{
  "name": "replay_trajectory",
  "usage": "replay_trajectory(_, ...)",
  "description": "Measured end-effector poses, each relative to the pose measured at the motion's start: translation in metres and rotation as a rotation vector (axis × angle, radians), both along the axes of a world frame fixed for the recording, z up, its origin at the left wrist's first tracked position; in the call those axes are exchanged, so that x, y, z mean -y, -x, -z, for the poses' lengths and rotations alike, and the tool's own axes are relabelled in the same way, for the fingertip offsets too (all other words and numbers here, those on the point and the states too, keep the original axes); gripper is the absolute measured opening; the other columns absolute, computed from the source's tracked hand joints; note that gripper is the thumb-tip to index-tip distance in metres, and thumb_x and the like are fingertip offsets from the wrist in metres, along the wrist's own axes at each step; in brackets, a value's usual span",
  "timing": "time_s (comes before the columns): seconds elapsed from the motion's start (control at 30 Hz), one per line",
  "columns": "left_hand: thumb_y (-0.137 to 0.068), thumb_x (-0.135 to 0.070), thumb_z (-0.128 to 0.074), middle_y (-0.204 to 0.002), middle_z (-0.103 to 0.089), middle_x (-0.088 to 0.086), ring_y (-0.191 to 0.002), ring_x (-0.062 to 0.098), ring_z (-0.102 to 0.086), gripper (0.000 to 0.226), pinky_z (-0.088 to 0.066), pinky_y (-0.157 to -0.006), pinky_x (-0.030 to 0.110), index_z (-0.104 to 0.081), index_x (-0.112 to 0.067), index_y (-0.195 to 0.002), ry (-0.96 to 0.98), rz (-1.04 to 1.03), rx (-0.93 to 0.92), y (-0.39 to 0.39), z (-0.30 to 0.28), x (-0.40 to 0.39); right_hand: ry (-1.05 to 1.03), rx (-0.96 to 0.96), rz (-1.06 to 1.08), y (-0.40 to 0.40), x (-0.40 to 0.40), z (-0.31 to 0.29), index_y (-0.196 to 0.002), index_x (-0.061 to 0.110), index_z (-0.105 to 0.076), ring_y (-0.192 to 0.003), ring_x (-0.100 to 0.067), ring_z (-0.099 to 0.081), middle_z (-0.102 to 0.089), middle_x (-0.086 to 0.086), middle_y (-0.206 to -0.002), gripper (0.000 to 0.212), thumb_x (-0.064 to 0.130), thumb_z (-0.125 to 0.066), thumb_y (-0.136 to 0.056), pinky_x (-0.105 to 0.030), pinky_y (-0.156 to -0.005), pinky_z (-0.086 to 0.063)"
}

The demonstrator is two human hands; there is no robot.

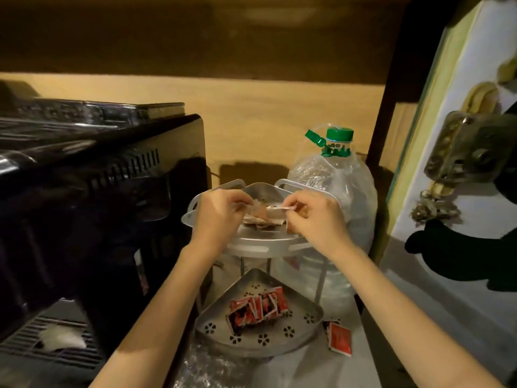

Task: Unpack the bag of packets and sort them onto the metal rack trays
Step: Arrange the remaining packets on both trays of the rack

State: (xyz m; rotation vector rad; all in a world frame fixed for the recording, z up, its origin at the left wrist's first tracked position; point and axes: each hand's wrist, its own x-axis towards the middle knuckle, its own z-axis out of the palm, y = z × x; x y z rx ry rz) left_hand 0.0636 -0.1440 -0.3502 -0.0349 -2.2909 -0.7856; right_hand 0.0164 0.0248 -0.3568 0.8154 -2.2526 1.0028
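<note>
Over the top tray (pixel 260 245), the right hand (pixel 313 214) pinches a pale packet (pixel 279 209); the left hand's (pixel 221 211) fingers curl narrow at the packet's other end.

Two perforated metal rack trays (pixel 305 336), one above the other; one clear plastic jug with a green cap (pixel 340 175); two bare hands (pixel 221 211); red packets (pixel 256 308), too overlapped to count.

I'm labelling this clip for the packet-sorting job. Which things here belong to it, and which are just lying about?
Job:
left hand
right hand
pale packets
upper tray
lower tray
red packets

Lying about:
water bottle
black appliance
</note>
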Motion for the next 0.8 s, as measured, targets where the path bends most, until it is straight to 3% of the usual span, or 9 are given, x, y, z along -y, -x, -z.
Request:
replay_trajectory(0.1, -0.080, -0.010, -0.065, -0.101, -0.071, 0.003, -0.096, 0.012, -0.062, 0.017, -0.048, -0.083, 0.021, -0.073, -0.015, -0.094, 0.057, -0.020, 0.139, 0.000, 0.008, 0.000, -0.196, 0.003, -0.017, 0.003, -0.003, 0.002, -0.085, 0.021, -0.072, -0.087, -0.015, -0.058, -0.069, 0.004, -0.089, 0.016, 0.013, -0.060, -0.078, -0.038, -0.077, -0.050)
replay_trajectory(0.2, -0.081, -0.022, -0.065, -0.096, -0.072, -0.002, -0.083, 0.006, -0.062, 0.017, -0.053, -0.073, 0.021, -0.073, -0.018, -0.096, 0.107, 0.055, 0.262, -0.001, 0.009, 0.001, -0.347, 0.142, -0.128, 0.001, -0.009, 0.001, -0.084, 0.020, -0.074, -0.092, -0.011, -0.052, -0.066, 0.008, -0.094, 0.021, 0.023, -0.054, -0.082, -0.036, -0.083, -0.045)
replay_trajectory(0.33, -0.086, -0.035, -0.057, -0.080, -0.072, -0.003, -0.071, 0.009, -0.064, 0.023, -0.054, -0.063, 0.026, -0.073, -0.019, -0.091, 0.103, 0.168, 0.418, 0.000, 0.007, 0.000, -0.450, 0.181, -0.150, 0.004, -0.010, 0.003, -0.078, 0.008, -0.071, -0.091, -0.017, -0.052, -0.067, -0.002, -0.091, 0.041, 0.030, -0.038, -0.089, -0.043, -0.085, -0.041)
replay_trajectory(0.43, -0.090, -0.033, -0.050, -0.078, -0.068, -0.004, -0.069, 0.008, -0.061, 0.027, -0.045, -0.058, 0.019, -0.072, -0.017, -0.096, 0.093, 0.189, 0.377, 0.000, 0.004, -0.003, -0.265, 0.271, -0.172, 0.001, -0.013, 0.001, -0.088, 0.018, -0.071, -0.093, -0.015, -0.054, -0.065, 0.006, -0.092, 0.035, 0.027, -0.038, -0.093, -0.036, -0.087, -0.044)
replay_trajectory(0.53, -0.092, -0.029, -0.048, -0.094, -0.071, -0.001, -0.081, 0.008, -0.062, 0.027, -0.048, -0.067, 0.020, -0.068, -0.018, -0.105, 0.156, 0.259, 0.241, -0.004, -0.001, -0.017, -0.139, 0.307, -0.144, -0.004, -0.021, -0.001, -0.106, 0.025, -0.066, -0.093, -0.006, -0.056, -0.062, 0.009, -0.098, 0.024, 0.025, -0.046, -0.093, -0.024, -0.083, -0.047)
replay_trajectory(0.63, -0.090, -0.024, -0.052, -0.096, -0.067, -0.008, -0.083, -0.002, -0.059, 0.025, -0.046, -0.073, 0.011, -0.064, -0.020, -0.111, 0.105, 0.402, 0.060, -0.012, -0.001, -0.044, -0.047, 0.274, -0.137, -0.009, -0.035, -0.001, -0.109, 0.027, -0.062, -0.095, -0.006, -0.060, -0.066, 0.006, -0.101, 0.023, 0.018, -0.055, -0.088, -0.021, -0.082, -0.049)
replay_trajectory(0.7, -0.089, -0.023, -0.055, -0.095, -0.062, -0.014, -0.082, -0.007, -0.057, 0.025, -0.043, -0.072, 0.006, -0.062, -0.022, -0.112, 0.077, 0.463, -0.018, -0.015, 0.004, -0.065, -0.013, 0.224, -0.103, -0.013, -0.048, 0.002, -0.109, 0.025, -0.061, -0.096, -0.006, -0.057, -0.064, 0.004, -0.104, 0.028, 0.012, -0.058, -0.085, -0.013, -0.080, -0.046)
replay_trajectory(0.8, -0.087, -0.016, -0.057, -0.101, -0.064, -0.008, -0.087, 0.001, -0.059, 0.025, -0.047, -0.072, 0.011, -0.061, -0.020, -0.111, 0.033, 0.538, -0.068, -0.013, 0.021, -0.094, 0.034, 0.127, 0.000, -0.019, -0.071, 0.016, -0.110, 0.021, -0.060, -0.087, 0.000, -0.051, -0.059, 0.007, -0.102, 0.034, 0.005, -0.060, -0.080, -0.005, -0.074, -0.039)
